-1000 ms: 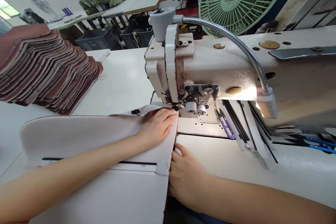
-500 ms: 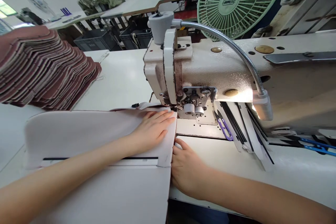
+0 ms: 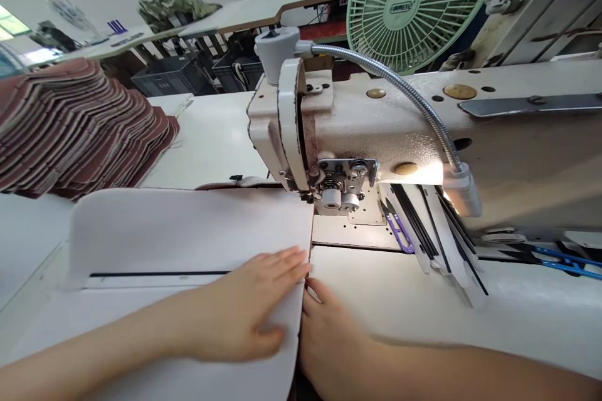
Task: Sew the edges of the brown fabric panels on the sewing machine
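Observation:
A large white panel (image 3: 188,216) with a black-edged slot lies under the head of a sewing machine (image 3: 291,119), its right edge in line with the needle area. My left hand (image 3: 258,301) lies flat on the panel near that edge, fingers stretched out and thumb apart. At the same edge, my right hand (image 3: 329,332) has its thumb and index finger around the border of the panel; its other fingers are partly hidden beneath. The needle tip is hidden behind the presser parts.
Reddish-brown cut pieces (image 3: 84,125) are stacked at the left. Purple snips (image 3: 399,229), white and black strips (image 3: 442,225) and blue-handled scissors (image 3: 559,257) lie right of the needle. Behind the machine stands a green fan (image 3: 404,6); a lamp (image 3: 461,188) hangs in front.
Both hands have moved down the panel's edge, away from the needle, and my left thumb has spread out. The panel's slot shows slightly higher and further right, and the camera view has shifted slightly.

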Demonstrator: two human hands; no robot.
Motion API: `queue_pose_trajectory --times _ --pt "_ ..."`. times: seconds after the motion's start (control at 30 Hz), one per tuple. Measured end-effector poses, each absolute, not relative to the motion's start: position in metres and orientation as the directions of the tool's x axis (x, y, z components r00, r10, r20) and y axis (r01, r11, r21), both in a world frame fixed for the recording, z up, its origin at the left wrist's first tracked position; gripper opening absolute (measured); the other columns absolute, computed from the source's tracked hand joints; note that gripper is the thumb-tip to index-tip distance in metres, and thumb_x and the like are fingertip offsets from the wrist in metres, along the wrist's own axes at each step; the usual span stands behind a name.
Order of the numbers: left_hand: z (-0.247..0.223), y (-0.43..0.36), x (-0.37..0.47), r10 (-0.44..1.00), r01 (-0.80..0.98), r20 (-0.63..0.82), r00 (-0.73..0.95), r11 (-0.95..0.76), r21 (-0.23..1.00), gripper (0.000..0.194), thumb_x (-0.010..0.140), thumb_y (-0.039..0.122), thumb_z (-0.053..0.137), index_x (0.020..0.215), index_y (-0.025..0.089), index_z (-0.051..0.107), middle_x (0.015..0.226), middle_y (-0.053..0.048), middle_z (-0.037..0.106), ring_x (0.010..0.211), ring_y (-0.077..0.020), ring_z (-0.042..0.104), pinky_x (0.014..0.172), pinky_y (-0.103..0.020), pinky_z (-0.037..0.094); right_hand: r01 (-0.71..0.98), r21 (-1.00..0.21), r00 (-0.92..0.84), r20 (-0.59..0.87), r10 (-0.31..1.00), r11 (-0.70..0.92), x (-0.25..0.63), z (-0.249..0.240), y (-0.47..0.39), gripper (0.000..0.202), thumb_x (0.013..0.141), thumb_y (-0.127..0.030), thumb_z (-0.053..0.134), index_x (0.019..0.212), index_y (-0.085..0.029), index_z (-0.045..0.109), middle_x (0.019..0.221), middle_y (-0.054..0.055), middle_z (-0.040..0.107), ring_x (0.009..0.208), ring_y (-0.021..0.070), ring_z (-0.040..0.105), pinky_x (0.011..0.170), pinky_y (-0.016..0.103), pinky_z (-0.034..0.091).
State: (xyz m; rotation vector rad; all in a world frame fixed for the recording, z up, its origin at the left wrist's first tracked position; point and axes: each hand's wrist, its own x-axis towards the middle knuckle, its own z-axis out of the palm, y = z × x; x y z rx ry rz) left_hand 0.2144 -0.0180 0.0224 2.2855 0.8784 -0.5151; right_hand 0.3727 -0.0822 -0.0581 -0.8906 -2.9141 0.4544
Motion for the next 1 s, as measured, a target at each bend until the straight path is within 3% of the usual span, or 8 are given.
queue_pose_trajectory --times 0.07,0.13,0.27,0.37,0.5,0.7,0.87,1.0 --pt "0.029 -0.035 0.216 0.461 0.745 -0.596 0.658 -0.517 0.422 0.093 0.076 0.046 0.065 0.151 0.013 0.021 0.156 -0.015 0.016 0.144 -0.0327 0.019 0.117 -0.051 0.021 0.523 -0.276 -0.841 -0.014 0.540 0.807 0.376 -0.059 -0.077 0.028 0.085 -0.031 0.058 0.103 -0.014 0.072 0.113 0.014 0.068 0.122 0.0345 0.048 0.105 0.054 0.036" --pt "0.027 -0.050 0.220 0.494 0.775 -0.605 0.624 -0.489 0.400 0.106 0.070 0.054 0.069 0.152 0.012 0.017 0.156 -0.018 0.010 0.144 -0.0365 0.013 0.117 -0.056 0.016 0.511 -0.263 -0.851 -0.022 0.524 0.819 0.378 -0.061 -0.071 0.031 0.084 -0.033 0.060 0.105 -0.014 0.072 0.114 0.015 0.068 0.124 0.0353 0.046 0.106 0.054 0.035" --pt "0.012 -0.065 0.218 0.562 0.775 -0.535 0.630 -0.494 0.394 0.097 0.070 0.021 0.059 0.153 0.017 0.009 0.158 -0.011 0.002 0.146 -0.0328 0.006 0.117 -0.055 0.016 0.523 -0.228 -0.848 -0.045 0.527 0.821 0.379 -0.062 -0.069 0.038 0.084 -0.031 0.060 0.115 -0.010 0.068 0.124 0.018 0.062 0.126 0.0349 0.046 0.107 0.052 0.035" --pt "0.003 -0.063 0.208 0.607 0.760 -0.462 0.647 -0.458 0.462 0.097 0.066 0.008 0.046 0.153 0.025 0.006 0.160 -0.005 0.010 0.146 -0.0267 0.014 0.118 -0.049 0.023 0.587 -0.206 -0.802 -0.017 0.597 0.783 0.376 -0.061 -0.080 0.047 0.087 -0.028 0.056 0.127 -0.005 0.058 0.133 0.023 0.054 0.128 0.0367 0.045 0.098 0.050 0.042" --pt "-0.005 -0.052 0.203 0.665 0.752 -0.403 0.629 -0.386 0.535 0.088 0.065 0.008 0.042 0.149 0.028 0.026 0.151 -0.003 0.036 0.139 -0.0251 0.032 0.116 -0.047 0.031 0.548 -0.254 -0.827 -0.016 0.562 0.797 0.375 -0.054 -0.090 0.040 0.092 -0.026 0.048 0.127 -0.010 0.057 0.131 0.024 0.055 0.125 0.0373 0.048 0.076 0.043 0.050" --pt "-0.003 -0.034 0.214 0.686 0.703 -0.365 0.630 -0.302 0.644 0.076 0.060 0.007 0.042 0.134 0.025 0.049 0.128 -0.005 0.055 0.120 -0.0235 0.049 0.106 -0.042 0.042 0.551 -0.250 -0.825 -0.017 0.565 0.796 0.381 -0.045 -0.076 0.040 0.087 -0.030 0.057 0.121 -0.010 0.059 0.122 0.026 0.060 0.118 0.0367 0.051 0.073 0.041 0.047" --pt "-0.005 -0.020 0.213 0.688 0.671 -0.372 0.624 -0.226 0.707 0.066 0.061 0.005 0.040 0.122 0.025 0.056 0.121 -0.003 0.057 0.111 -0.0196 0.054 0.100 -0.034 0.046 0.584 -0.195 -0.802 0.012 0.597 0.788 0.383 -0.051 -0.068 0.037 0.090 -0.029 0.055 0.122 -0.011 0.058 0.125 0.024 0.058 0.120 0.0351 0.049 0.079 0.044 0.045" --pt "0.000 -0.016 0.217 0.687 0.698 -0.379 0.620 -0.263 0.666 0.066 0.060 0.005 0.042 0.123 0.023 0.054 0.125 -0.004 0.055 0.115 -0.0208 0.052 0.103 -0.034 0.044 0.595 -0.169 -0.795 0.026 0.607 0.786 0.385 -0.047 -0.059 0.033 0.089 -0.028 0.055 0.117 -0.011 0.060 0.121 0.020 0.061 0.116 0.0321 0.049 0.077 0.041 0.045"
